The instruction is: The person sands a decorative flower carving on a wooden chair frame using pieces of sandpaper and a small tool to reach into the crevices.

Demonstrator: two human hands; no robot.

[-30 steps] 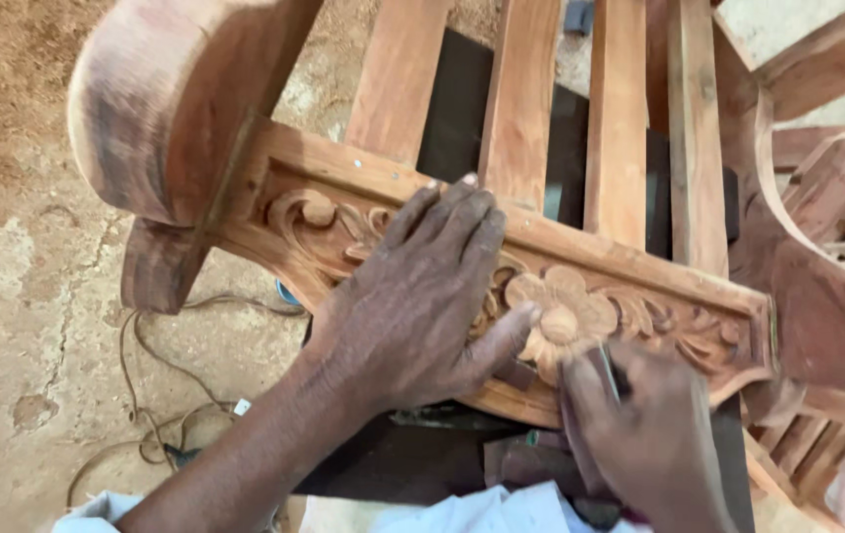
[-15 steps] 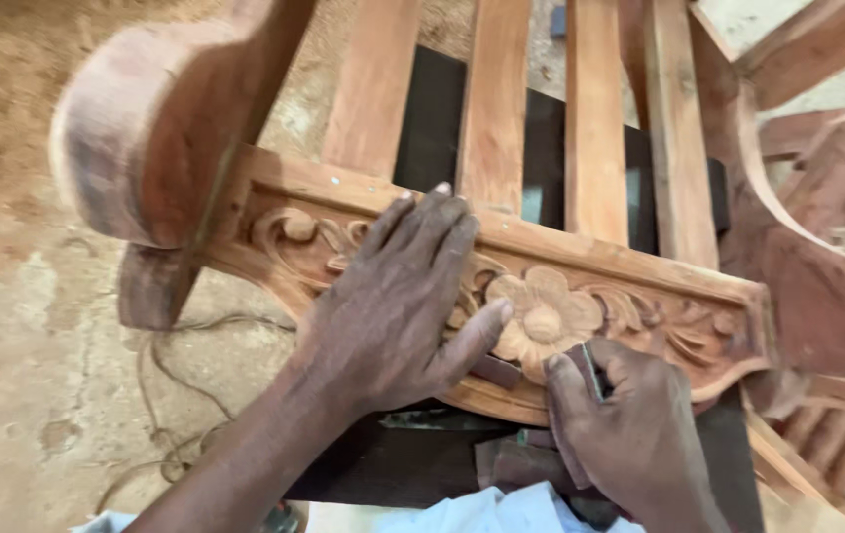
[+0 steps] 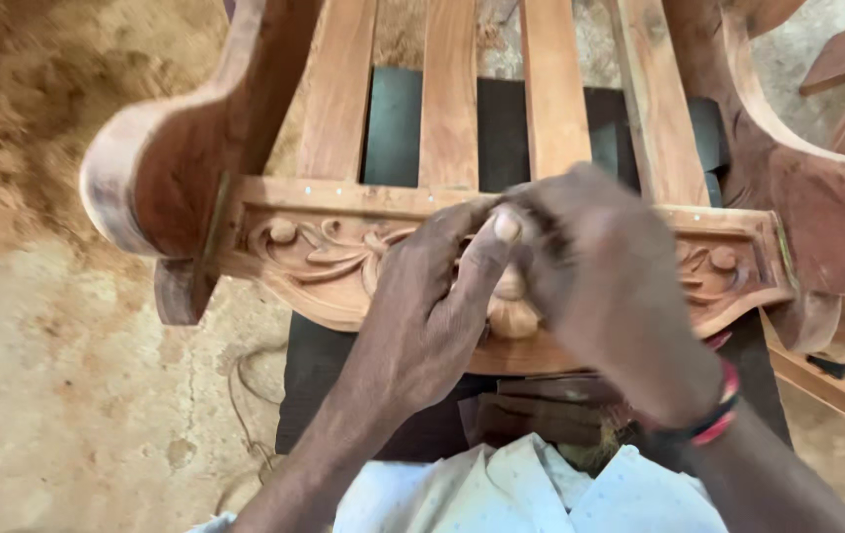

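1. Both hands meet over the middle of the carved wooden rail (image 3: 343,259) in the head view, the only view there is. The left hand (image 3: 432,306) lies on the carving with its fingers curled and its thumb raised, the nail showing at the top. Whether it grips anything I cannot tell.

2. The right hand (image 3: 610,296) is blurred and sits over the centre of the rail, just right of the left hand and touching it near the thumb. Its fingers are bent as if around something small, but any tool is hidden, so I cannot tell what it holds. A red and dark wristband (image 3: 713,424) sits at that wrist.

3. The rail belongs to a wooden chair frame (image 3: 161,168) lying in front of the person. Four flat slats (image 3: 447,89) run away from the rail, and a curved arm piece stands at each end.

4. A carved flower (image 3: 513,314) peeks out below the two hands, at the rail's centre. Leafy scrolls run left of it and another scroll (image 3: 713,262) shows on the right end.

5. As to progress: the scrolls and flower already look fully cut and rounded, and the bare wood carries no polish or colour. The part under the hands is hidden, so what is left there cannot be judged.

6. Below the frame sits a dark stand (image 3: 314,375). A thin cord (image 3: 240,395) loops on the dusty concrete floor (image 3: 67,375) at left, and the person's pale shirt (image 3: 531,494) fills the bottom edge.
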